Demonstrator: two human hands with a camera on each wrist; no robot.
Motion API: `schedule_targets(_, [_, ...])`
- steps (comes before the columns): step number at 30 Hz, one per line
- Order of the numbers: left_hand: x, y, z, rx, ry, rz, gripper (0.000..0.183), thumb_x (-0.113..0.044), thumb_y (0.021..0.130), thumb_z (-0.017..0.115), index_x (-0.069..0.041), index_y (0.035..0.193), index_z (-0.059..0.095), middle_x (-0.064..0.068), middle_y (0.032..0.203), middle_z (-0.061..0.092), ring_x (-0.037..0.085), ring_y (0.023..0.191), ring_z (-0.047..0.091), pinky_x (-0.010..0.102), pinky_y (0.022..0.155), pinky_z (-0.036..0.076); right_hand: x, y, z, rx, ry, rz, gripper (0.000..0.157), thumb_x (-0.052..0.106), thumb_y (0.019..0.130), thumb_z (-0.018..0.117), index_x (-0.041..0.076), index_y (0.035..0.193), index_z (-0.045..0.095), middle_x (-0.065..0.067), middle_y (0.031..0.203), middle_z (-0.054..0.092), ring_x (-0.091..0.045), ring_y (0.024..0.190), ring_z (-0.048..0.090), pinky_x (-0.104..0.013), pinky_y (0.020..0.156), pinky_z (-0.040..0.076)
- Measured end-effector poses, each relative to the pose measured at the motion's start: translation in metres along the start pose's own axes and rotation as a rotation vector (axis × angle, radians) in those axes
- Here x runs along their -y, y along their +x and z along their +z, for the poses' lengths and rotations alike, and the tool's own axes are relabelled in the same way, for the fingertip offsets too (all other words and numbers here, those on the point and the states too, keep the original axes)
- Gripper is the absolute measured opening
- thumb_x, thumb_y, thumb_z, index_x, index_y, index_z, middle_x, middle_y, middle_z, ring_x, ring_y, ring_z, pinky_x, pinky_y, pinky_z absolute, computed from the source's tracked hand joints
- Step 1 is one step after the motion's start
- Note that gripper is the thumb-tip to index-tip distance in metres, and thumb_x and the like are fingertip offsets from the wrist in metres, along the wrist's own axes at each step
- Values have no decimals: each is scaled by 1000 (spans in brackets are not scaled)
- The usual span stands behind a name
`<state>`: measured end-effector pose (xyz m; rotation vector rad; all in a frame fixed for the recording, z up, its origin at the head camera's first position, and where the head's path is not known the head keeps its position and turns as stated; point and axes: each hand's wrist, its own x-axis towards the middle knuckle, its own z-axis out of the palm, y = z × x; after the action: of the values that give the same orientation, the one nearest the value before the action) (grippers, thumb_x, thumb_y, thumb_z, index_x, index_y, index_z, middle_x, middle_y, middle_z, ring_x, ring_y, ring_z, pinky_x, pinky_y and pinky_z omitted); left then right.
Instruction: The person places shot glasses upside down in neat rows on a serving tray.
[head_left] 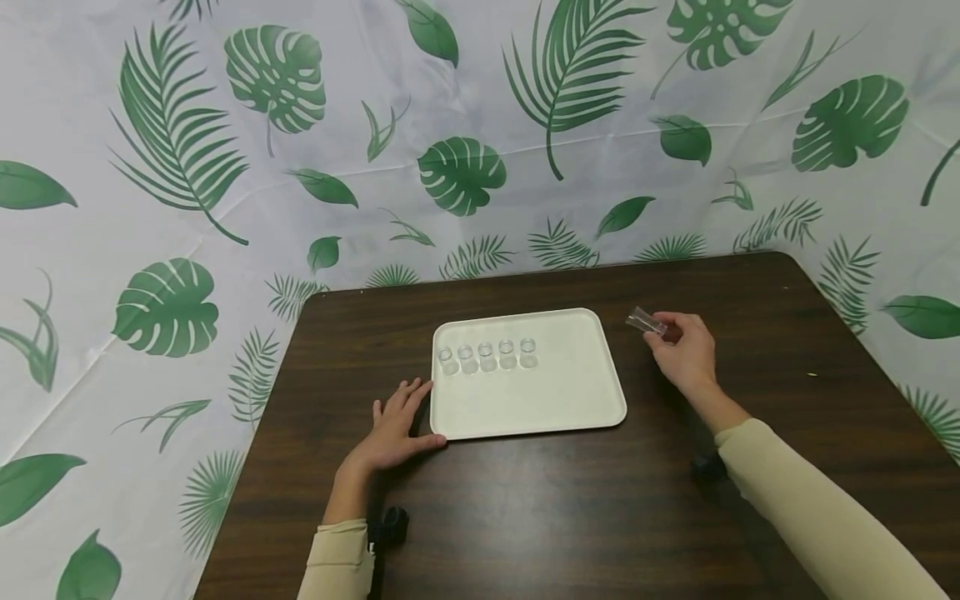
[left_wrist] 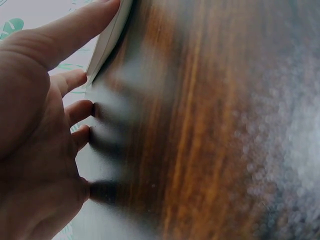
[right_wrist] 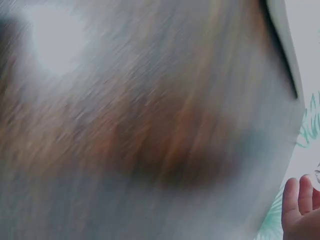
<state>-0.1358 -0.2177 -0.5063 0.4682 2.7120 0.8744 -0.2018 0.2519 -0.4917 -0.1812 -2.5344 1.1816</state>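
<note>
In the head view, a white rectangular tray (head_left: 566, 396) lies on the dark table. Several small clear cups (head_left: 487, 360) stand in a row on its left half, toward the back. My left hand (head_left: 392, 433) is spread at the tray's left edge, the thumb touching its front-left corner. The left wrist view shows that hand (left_wrist: 40, 125) beside the tray's rim (left_wrist: 111, 42). Right of the tray, my right hand (head_left: 688, 357) pinches a clear, tube-like container (head_left: 642, 320), tilted above the table. Only a few fingers of this hand (right_wrist: 300, 215) show in the right wrist view, which is blurred.
The dark wood table (head_left: 525, 517) reaches back to a white cloth (head_left: 360, 83) printed with green leaves. A small pale speck (head_left: 812, 374) lies on the table at the right. Both wrists carry black devices.
</note>
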Motion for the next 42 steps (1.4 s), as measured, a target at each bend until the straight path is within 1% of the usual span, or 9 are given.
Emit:
schedule_targets(5, [1, 0, 0, 1, -4, 0, 97, -53, 83, 74, -16, 157, 25, 16, 161, 18, 38, 148, 6, 73, 104, -4, 11, 0, 11, 39, 17, -25, 29, 8, 89, 70, -2, 116, 68, -17, 105, 59, -31, 92, 60, -29, 75, 43])
schedule_targets(9, [1, 0, 1, 4, -8, 1, 97, -53, 83, 74, -16, 157, 24, 16, 161, 18, 38, 148, 5, 73, 104, -4, 19, -1, 22, 63, 27, -44, 28, 8, 88, 71, 0, 115, 69, -16, 102, 61, -30, 89, 61, -35, 76, 45])
schedule_targets(13, [0, -1, 0, 2, -7, -5, 97, -54, 82, 74, -17, 157, 24, 16, 161, 18, 37, 148, 5, 73, 104, -5, 28, -2, 33, 106, 21, -55, 29, 10, 89, 71, 1, 116, 68, -15, 100, 62, -30, 87, 60, -41, 75, 46])
schedule_targets(18, [0, -1, 0, 2, 3, -8, 97, -54, 82, 73, -18, 157, 24, 15, 161, 18, 36, 149, 5, 73, 105, -5, 40, -3, 46, 169, 28, -85, 32, 11, 88, 72, 1, 118, 67, -15, 97, 64, -29, 86, 58, -41, 74, 45])
schedule_targets(21, [0, -2, 0, 0, 5, -9, 97, -54, 82, 73, -18, 157, 24, 15, 161, 17, 36, 149, 4, 72, 105, -4, 49, -6, 53, 207, 44, -99, 34, 11, 87, 73, 3, 119, 66, -13, 102, 65, -28, 88, 58, -41, 76, 45])
schedule_targets(25, [-1, -2, 0, -3, 7, -9, 97, -54, 83, 73, -18, 157, 23, 16, 161, 17, 36, 149, 5, 72, 105, -4, 58, -9, 63, 251, 41, -131, 37, 10, 85, 75, 6, 121, 66, -10, 106, 67, -25, 93, 59, -40, 80, 47])
schedule_targets(31, [0, -2, 1, -7, 1, -8, 97, -54, 82, 73, -18, 157, 24, 15, 161, 18, 37, 148, 5, 72, 105, -5, 68, -12, 75, 291, 13, -204, 40, 7, 83, 76, 7, 121, 65, -9, 100, 68, -25, 92, 62, -40, 78, 49])
schedule_targets(36, [-1, -2, 1, -8, -2, -7, 97, -54, 82, 73, -18, 157, 24, 15, 161, 18, 36, 149, 5, 72, 105, -5, 74, -13, 82, 319, -19, -240, 40, 7, 83, 75, 7, 122, 65, -8, 105, 69, -24, 92, 62, -40, 79, 48])
schedule_targets(42, [-3, -2, 0, -5, 0, -14, 97, -55, 82, 73, -18, 157, 25, 14, 161, 18, 36, 149, 5, 72, 105, -6, 79, -16, 85, 340, -30, -274, 38, 5, 83, 74, 5, 120, 66, -9, 109, 69, -24, 94, 62, -41, 81, 48])
